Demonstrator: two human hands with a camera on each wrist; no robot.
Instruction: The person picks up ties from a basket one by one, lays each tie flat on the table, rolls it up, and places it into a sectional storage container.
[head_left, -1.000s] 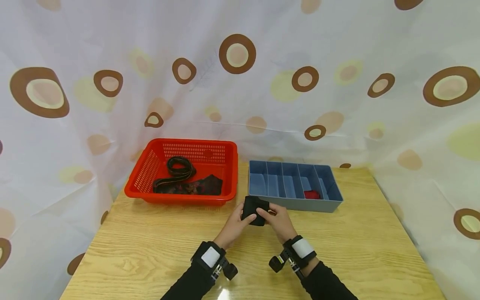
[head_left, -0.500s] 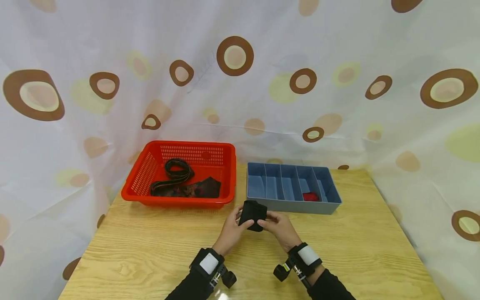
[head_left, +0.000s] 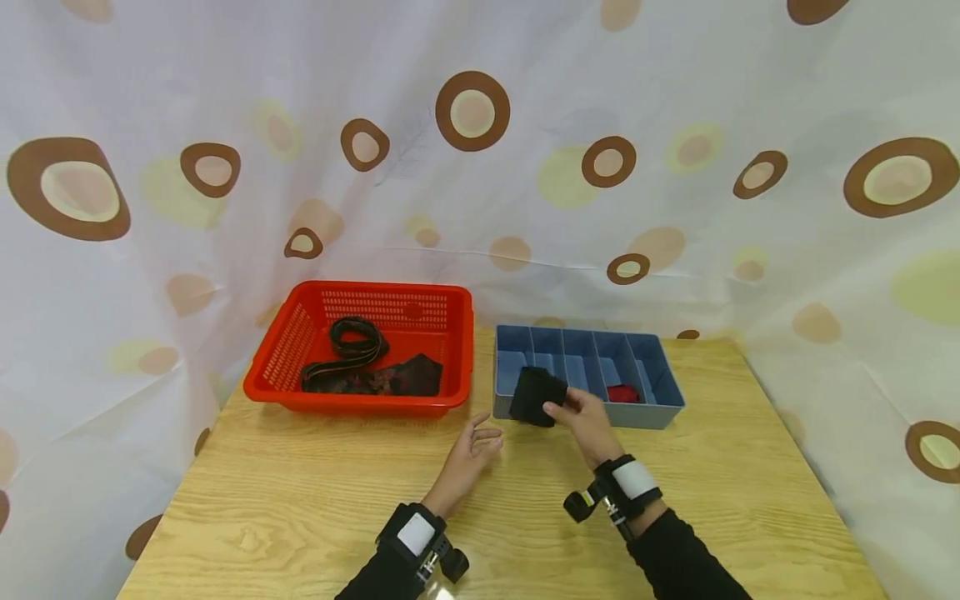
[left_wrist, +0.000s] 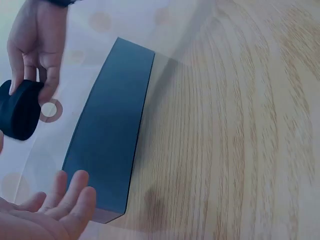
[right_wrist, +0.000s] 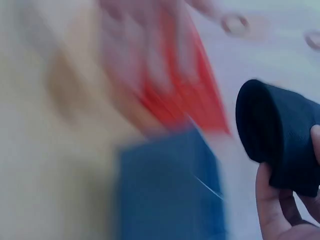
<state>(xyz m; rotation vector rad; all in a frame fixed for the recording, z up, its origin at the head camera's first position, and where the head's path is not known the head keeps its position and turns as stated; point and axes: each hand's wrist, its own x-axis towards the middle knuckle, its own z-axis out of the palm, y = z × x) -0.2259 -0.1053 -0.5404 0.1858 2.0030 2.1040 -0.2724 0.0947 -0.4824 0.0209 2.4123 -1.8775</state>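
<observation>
1. Right hand point(head_left: 588, 421) fingers clamped on black rolled fabric bundle point(head_left: 537, 396), at grey divided plastic tray's point(head_left: 654, 413) 7 o'clock edge.
2. Left hand point(head_left: 471, 454) fingers apart, holding nothing.
3. Bundle likely soft, light; pinch across roll to stop it unrolling.

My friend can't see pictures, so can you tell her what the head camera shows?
A person's right hand holds a rolled black cloth over the front of a blue divided tray on a wooden table. Their left hand rests open nearby, beside a red basket holding dark cloths.
</observation>
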